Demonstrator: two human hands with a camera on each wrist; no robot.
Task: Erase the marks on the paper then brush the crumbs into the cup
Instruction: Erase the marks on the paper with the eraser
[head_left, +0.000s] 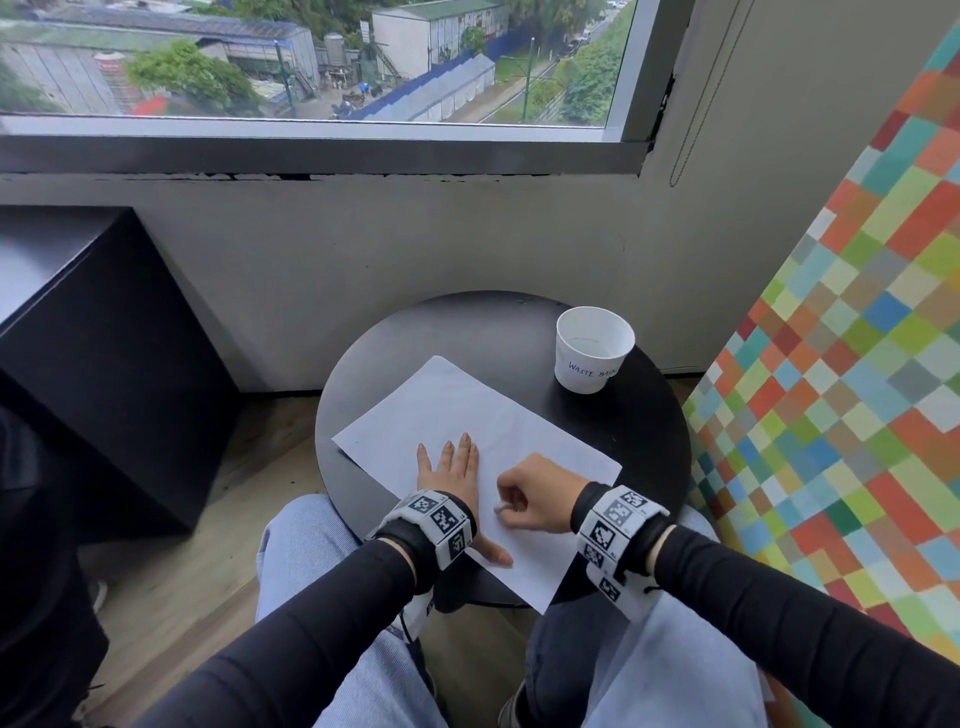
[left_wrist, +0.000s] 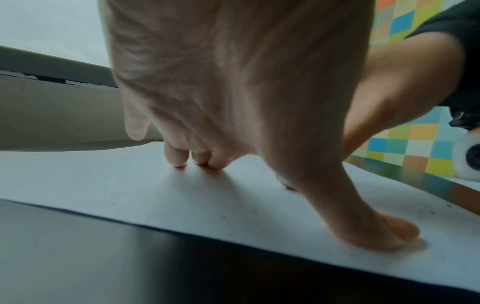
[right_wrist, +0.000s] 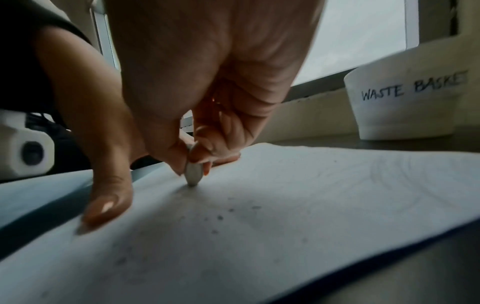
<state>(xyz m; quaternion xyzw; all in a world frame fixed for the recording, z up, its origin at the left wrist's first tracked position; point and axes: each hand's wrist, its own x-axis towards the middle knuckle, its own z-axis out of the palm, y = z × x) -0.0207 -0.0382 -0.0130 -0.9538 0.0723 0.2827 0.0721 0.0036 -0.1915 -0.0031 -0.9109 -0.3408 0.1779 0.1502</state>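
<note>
The left hand (head_left: 451, 470) presses flat, fingers spread, on the white paper sheet (head_left: 467, 415) lying on the round black table (head_left: 649, 426). The right hand (head_left: 530, 496) pinches a small grey eraser (right_wrist: 192, 173) against the paper. Risk: hard strokes may crease the sheet or scatter dark crumbs (right_wrist: 218, 217) off its edge, away from the white paper cup (head_left: 592, 353) standing well apart.

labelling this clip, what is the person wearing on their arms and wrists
Long black sleeves reach both wrists. The left hand and right hand are bare, with polished nails. Each wrist carries a black strap with white blocks bearing black square-patterned markers, plus a small white camera housing.
</note>
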